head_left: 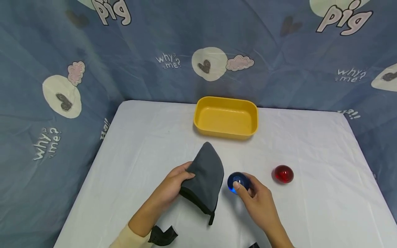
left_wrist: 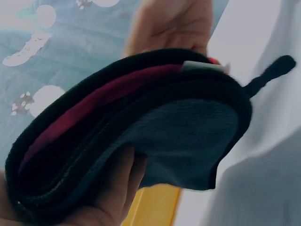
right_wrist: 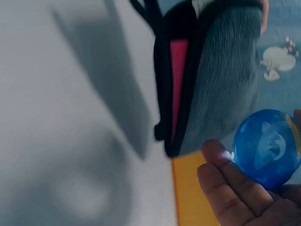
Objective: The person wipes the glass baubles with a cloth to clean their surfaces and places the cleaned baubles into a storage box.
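Note:
A grey cloth oven mitt point(head_left: 204, 175) with black edging, a black loop and a pinkish-red lining is gripped by my left hand point(head_left: 173, 182) along its left side. The left wrist view shows the opening of the mitt point(left_wrist: 188, 136) with its lining. To the right of it, my right hand point(head_left: 258, 203) pinches a clear blue ball point(head_left: 238, 182) between thumb and fingers. In the right wrist view the blue ball point(right_wrist: 265, 148) is close beside the mitt point(right_wrist: 221, 80), outside its opening. A clear red ball point(head_left: 283, 174) lies on the table, right of my right hand.
A yellow rectangular tray point(head_left: 225, 134) stands at the table's back edge, beyond the mitt. White cloth covers the table point(head_left: 325, 193). A blue printed curtain point(head_left: 155, 79) hangs behind and along the sides. A black strap point(head_left: 162, 237) is at my left wrist.

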`<state>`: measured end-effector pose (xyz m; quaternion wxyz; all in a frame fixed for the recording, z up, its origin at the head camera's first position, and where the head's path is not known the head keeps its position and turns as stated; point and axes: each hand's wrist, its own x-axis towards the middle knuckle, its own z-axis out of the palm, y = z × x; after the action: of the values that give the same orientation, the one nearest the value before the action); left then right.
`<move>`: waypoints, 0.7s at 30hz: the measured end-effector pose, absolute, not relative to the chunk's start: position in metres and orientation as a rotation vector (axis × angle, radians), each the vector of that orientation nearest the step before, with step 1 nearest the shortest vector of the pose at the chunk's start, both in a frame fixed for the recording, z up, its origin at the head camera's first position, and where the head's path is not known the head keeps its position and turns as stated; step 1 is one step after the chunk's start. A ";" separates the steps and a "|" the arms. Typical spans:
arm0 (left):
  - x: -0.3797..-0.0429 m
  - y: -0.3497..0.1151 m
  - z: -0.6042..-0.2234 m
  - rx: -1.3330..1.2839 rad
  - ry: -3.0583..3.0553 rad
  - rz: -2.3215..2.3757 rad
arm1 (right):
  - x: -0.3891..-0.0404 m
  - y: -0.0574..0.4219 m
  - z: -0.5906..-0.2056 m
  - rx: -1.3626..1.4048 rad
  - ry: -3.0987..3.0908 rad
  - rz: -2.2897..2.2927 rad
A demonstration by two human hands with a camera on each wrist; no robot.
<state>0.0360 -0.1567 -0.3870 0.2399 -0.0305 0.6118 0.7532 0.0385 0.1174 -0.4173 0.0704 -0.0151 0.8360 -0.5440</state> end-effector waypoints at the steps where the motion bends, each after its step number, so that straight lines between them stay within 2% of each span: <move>1: 0.036 -0.154 -0.388 -0.087 1.656 2.075 | 0.037 0.114 -0.416 -0.053 2.507 -1.652; 10: 0.035 -0.134 -0.391 -0.270 1.506 2.193 | 0.031 0.098 -0.408 -0.108 2.435 -1.715; 16: 0.034 -0.125 -0.395 -0.213 1.427 2.232 | 0.028 0.095 -0.407 -0.172 2.476 -1.744; 21: 0.032 -0.120 -0.398 -0.182 1.315 2.283 | 0.023 0.090 -0.407 -0.350 2.678 -1.600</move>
<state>0.0316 -0.1198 -0.3980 0.2475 -0.0668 0.4825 0.8375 0.0231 0.0901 -0.4072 0.0014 -0.1116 0.8531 -0.5096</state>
